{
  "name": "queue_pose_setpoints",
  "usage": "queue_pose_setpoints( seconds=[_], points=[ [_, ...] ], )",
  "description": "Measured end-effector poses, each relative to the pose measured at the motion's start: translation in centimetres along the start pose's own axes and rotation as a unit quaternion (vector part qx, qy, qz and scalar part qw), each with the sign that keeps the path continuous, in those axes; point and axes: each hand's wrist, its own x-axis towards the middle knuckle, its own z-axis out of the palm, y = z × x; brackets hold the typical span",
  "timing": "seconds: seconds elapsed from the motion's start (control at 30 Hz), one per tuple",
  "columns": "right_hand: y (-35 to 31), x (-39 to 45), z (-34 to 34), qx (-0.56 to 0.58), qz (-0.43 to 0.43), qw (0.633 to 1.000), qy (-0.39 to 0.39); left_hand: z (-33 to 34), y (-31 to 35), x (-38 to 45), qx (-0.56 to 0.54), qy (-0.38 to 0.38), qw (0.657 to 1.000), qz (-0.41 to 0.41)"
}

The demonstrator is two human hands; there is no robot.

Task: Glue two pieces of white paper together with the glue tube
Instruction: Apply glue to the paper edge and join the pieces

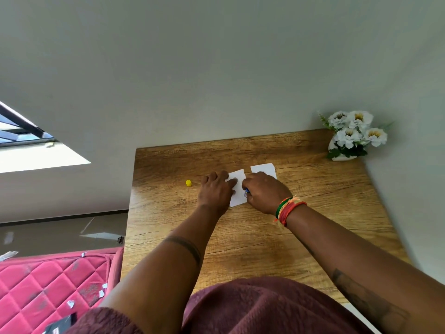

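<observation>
Two white paper pieces lie on the wooden table point(265, 237). The nearer piece point(238, 186) is pinned flat by the spread fingers of my left hand point(216, 191) along its left side. My right hand point(265, 192) is closed around the glue tube point(246, 192), of which only a bluish tip shows, pressed onto that paper's right part. The second piece point(263, 169) lies just behind my right hand, partly hidden by it. A small yellow cap point(188, 183) stands on the table left of my left hand.
A white pot of white flowers point(351, 136) stands in the table's far right corner against the wall. A pink quilted mattress point(48, 285) with paper scraps lies to the left, below the table edge.
</observation>
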Motion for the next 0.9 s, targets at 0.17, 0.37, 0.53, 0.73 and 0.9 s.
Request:
queue_pose_setpoints(
  seconds=[0.17,0.37,0.53,0.73,0.9],
  points=[
    [0.7,0.0,-0.4,0.020,0.032,0.999,0.019,0.0,0.1,-0.1,-0.052,0.004,0.998,-0.029],
    [-0.5,1.7,-0.2,0.052,0.011,0.998,0.020,0.1,0.0,-0.3,-0.164,0.003,0.982,-0.090],
    [-1.1,3.0,0.0,0.034,-0.022,0.999,0.014,0.2,-0.4,-0.3,-0.160,-0.004,0.984,-0.080],
    [-0.1,4.5,-0.8,0.038,-0.017,0.999,0.023,0.5,-0.3,-0.1,-0.161,-0.005,0.984,-0.081],
    [1.6,4.1,-0.2,0.097,0.076,0.991,0.048,-0.1,-0.1,-0.1,-0.165,-0.002,0.983,-0.081]
  ],
)
